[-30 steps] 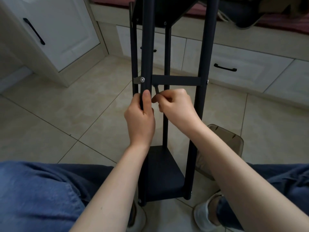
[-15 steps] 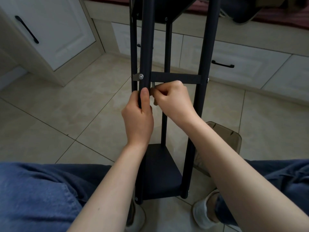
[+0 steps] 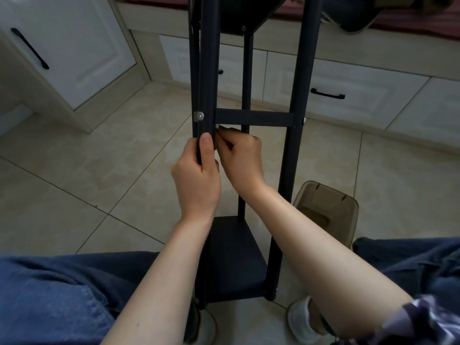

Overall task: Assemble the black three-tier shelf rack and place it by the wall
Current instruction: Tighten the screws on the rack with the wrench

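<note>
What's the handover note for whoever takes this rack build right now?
Left hand grips the near post of the rack.
Right hand: fingers curled at that post, just under the crossbar; whether they hold anything is hidden.
The rack stands on the floor between the knees, bottom shelf in.
Done: posts, bottom shelf, crossbar and bolt fitted.
To do: probably finish this joint; no board shows at crossbar level; move rack to the wall.

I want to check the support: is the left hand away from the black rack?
No, the left hand grips the front post of the rack, just below the crossbar.
</note>
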